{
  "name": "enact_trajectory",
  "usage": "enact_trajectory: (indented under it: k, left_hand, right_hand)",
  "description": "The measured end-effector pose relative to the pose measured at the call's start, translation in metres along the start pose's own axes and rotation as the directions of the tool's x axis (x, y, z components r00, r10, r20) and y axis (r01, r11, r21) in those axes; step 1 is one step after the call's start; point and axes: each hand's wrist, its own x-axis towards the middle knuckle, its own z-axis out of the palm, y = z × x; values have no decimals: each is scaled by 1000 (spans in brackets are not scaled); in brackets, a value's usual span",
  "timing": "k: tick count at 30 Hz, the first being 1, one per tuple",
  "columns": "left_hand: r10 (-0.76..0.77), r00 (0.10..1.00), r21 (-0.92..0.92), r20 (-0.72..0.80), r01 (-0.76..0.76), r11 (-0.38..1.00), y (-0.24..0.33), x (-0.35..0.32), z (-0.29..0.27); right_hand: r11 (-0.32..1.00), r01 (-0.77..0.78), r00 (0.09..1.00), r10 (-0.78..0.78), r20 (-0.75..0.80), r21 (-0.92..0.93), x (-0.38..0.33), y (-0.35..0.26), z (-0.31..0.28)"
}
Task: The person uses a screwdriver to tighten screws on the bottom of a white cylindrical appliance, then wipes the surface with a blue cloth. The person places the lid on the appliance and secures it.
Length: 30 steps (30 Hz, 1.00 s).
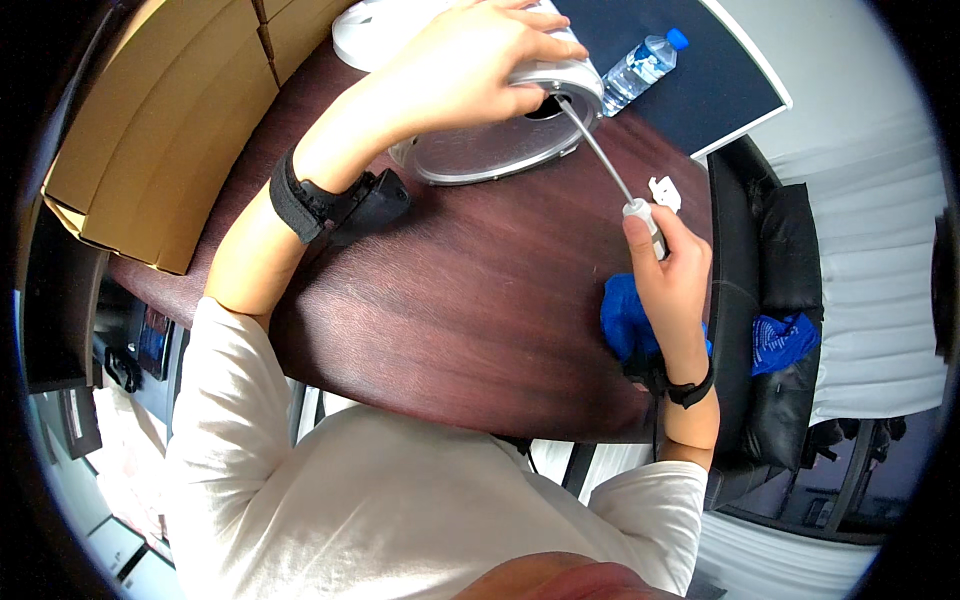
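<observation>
A white appliance with a rounded, grey metallic face point(480, 155) lies tipped on the table at the far side; I cannot tell its exact kind. My left hand point(475, 62) grips its upper rim, fingers over the white shell and thumb near a dark opening. In my right hand point(672, 275) is a long-shafted screwdriver point(600, 155) with a white and grey handle. Its tip meets the appliance's edge beside that opening; the exact contact point is too small to make out. A small white piece point(665, 193) lies just beyond the right hand.
Brown cardboard boxes point(160, 130) line the left of the dark red-brown table point(450, 300). A water bottle point(645, 70) lies on a dark panel beyond the appliance. Blue cloth point(625, 320) sits under my right wrist. A black sofa point(785, 240) stands to the right.
</observation>
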Motion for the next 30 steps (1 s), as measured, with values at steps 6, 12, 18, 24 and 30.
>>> enact_trajectory:
  k: [6, 12, 18, 24, 30]
  left_hand:
    - [-10, 1000, -27, 28, 10, 1000, 3, 2, -2]
    - [-2, 1000, -16, 20, 3, 1000, 4, 3, -1]
    - [-13, 1000, -8, 6, 14, 1000, 4, 2, 0]
    - [-15, 1000, 4, 1, 15, 1000, 4, 1, 0]
    - [-4, 1000, -16, 6, 4, 1000, 3, 2, 1]
  right_hand:
    - [998, 30, 1000, -30, -6, -60, 7, -6, -1]
    - [996, 0, 1000, -1, -8, -95, 5, -8, -6]
    - [992, 39, 998, -44, -40, -118, 6, -6, -7]
    - [981, 59, 995, -73, -71, -187, 5, -6, -9]
    - [968, 96, 990, -118, -83, -233, 7, -8, -8]
